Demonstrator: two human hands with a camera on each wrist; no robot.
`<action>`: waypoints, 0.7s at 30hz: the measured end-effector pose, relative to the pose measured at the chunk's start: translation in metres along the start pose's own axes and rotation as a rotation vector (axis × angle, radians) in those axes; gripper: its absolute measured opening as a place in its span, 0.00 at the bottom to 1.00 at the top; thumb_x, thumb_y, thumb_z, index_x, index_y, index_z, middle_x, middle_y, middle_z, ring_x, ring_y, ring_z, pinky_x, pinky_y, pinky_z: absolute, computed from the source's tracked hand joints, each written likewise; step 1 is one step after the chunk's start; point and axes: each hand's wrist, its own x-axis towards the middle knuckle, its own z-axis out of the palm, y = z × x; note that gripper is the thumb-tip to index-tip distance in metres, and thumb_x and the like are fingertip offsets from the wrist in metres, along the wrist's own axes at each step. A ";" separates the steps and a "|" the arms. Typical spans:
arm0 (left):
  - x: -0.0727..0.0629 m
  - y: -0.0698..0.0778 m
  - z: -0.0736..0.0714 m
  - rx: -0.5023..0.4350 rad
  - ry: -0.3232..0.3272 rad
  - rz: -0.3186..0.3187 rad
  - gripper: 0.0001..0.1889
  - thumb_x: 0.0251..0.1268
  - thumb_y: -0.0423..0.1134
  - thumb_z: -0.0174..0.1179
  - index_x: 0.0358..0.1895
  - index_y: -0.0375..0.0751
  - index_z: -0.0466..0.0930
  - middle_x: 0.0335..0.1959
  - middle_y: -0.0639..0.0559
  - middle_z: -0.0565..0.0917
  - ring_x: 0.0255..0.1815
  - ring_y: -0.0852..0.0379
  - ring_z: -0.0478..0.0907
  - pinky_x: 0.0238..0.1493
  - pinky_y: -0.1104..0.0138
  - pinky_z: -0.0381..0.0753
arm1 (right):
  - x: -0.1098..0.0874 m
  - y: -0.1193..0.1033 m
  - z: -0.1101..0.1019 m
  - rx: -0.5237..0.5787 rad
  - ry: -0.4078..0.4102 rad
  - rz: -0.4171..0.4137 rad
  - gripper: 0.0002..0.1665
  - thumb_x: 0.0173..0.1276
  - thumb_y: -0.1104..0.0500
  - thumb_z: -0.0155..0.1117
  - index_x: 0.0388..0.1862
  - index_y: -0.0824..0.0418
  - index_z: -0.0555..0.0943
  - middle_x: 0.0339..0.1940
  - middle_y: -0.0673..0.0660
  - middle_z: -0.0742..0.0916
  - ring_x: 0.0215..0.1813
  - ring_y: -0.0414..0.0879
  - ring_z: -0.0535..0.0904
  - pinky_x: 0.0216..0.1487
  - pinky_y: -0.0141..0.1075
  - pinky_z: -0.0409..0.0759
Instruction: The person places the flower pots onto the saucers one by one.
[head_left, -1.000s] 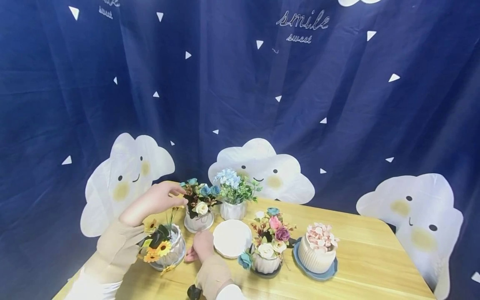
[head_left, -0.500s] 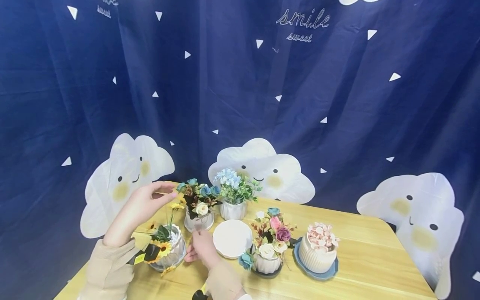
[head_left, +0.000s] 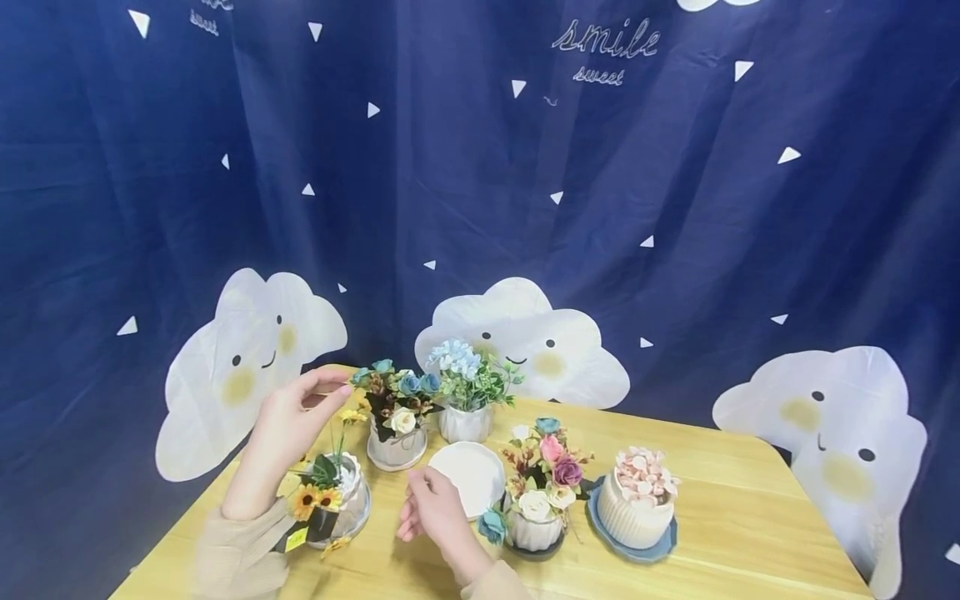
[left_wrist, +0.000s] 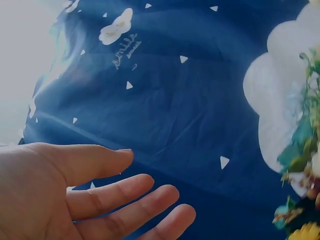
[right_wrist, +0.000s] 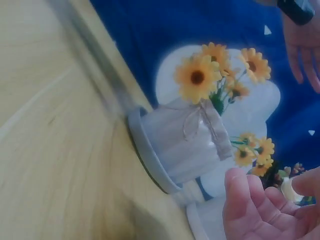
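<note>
My left hand (head_left: 300,417) is raised above the left side of the table, fingers apart and bare. In the left wrist view this hand (left_wrist: 100,195) holds nothing, and the flowers lie off to its right. Below it is a white pot with yellow sunflowers (head_left: 306,502) on a saucer. Just right of its fingertips stands a pot of teal and cream roses (head_left: 403,419). My right hand (head_left: 438,510), loosely curled around nothing, hovers over the near edge of a white plate (head_left: 480,479). In the right wrist view, the sunflower pot (right_wrist: 177,142) is beyond its fingers.
Pale blue flowers (head_left: 457,358) in a white pot stand at the back. Mixed roses (head_left: 551,475) in a pot are right of the plate. Farther right, a ribbed cream pot (head_left: 633,508) with pink petals sits on a blue saucer (head_left: 641,552). A navy curtain (head_left: 480,167) hangs behind the table.
My left hand has drawn back leftward from the teal roses. The right hand has left the side of the sunflower pot's saucer and moved right, in front of the white plate.
</note>
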 end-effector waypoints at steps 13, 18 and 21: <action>-0.004 0.012 0.044 -0.198 -0.095 -0.112 0.15 0.68 0.45 0.60 0.53 0.41 0.82 0.46 0.45 0.88 0.47 0.52 0.84 0.49 0.72 0.80 | -0.015 0.010 -0.020 -0.035 0.039 -0.002 0.23 0.77 0.52 0.48 0.29 0.70 0.73 0.13 0.51 0.78 0.11 0.38 0.76 0.14 0.29 0.78; -0.005 0.010 0.062 -0.210 -0.136 -0.134 0.14 0.68 0.41 0.60 0.52 0.40 0.82 0.45 0.46 0.88 0.46 0.52 0.84 0.48 0.69 0.81 | -0.014 0.013 -0.027 -0.066 0.084 -0.018 0.24 0.76 0.53 0.49 0.30 0.74 0.74 0.13 0.52 0.80 0.11 0.37 0.75 0.14 0.30 0.79; -0.004 0.009 0.075 -0.193 -0.148 -0.148 0.13 0.67 0.41 0.61 0.50 0.41 0.83 0.44 0.47 0.88 0.44 0.53 0.84 0.47 0.66 0.82 | -0.013 0.014 -0.030 -0.087 0.117 -0.024 0.24 0.76 0.53 0.50 0.29 0.73 0.74 0.13 0.55 0.81 0.10 0.37 0.74 0.13 0.32 0.79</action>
